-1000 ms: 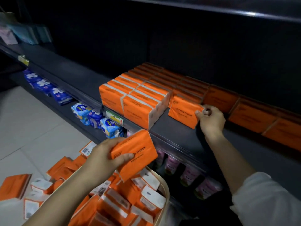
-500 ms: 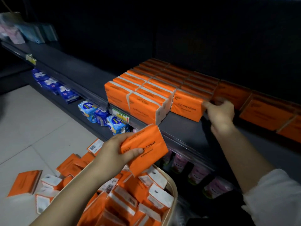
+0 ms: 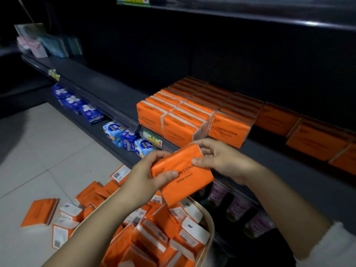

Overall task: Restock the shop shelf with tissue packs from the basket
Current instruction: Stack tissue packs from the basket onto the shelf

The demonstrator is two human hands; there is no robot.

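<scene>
Head camera: looks down past two bare forearms at a dark shop shelf [image 3: 107,89], with a basket below.
Held tissue pack: an orange tissue pack [image 3: 185,178] printed with dark lettering hangs in the air between both hands, tilted so that its right end sits lower. It is above the basket and in front of the shelf edge, touching neither.
Left hand: the left hand [image 3: 144,178] grips the pack's left end, with the thumb pressed across the front face and the fingers wrapped over the top edge.
Right hand: the right hand [image 3: 223,160] grasps the pack's upper right part, with the thumb on the front face and the fingers curled behind the far edge. A white sleeve [image 3: 333,245] covers the arm near the elbow.
Basket: a pale-rimmed basket [image 3: 212,228] sits directly under the hands, crowded with orange and white packs [image 3: 163,234] lying at mixed angles.
Shelf stock: neat rows of orange packs [image 3: 185,116] stand on the shelf just beyond the hands, and further rows run off to the right in shadow.
Price label: a green and white tag [image 3: 153,138] is fixed to the shelf edge below the front row.
Lower shelf: blue wrapped goods [image 3: 123,133] lie on the left and pink ones [image 3: 238,207] on the right.
Floor: loose orange packs [image 3: 40,211] lie scattered on pale tiles [image 3: 38,151] left of the basket.
</scene>
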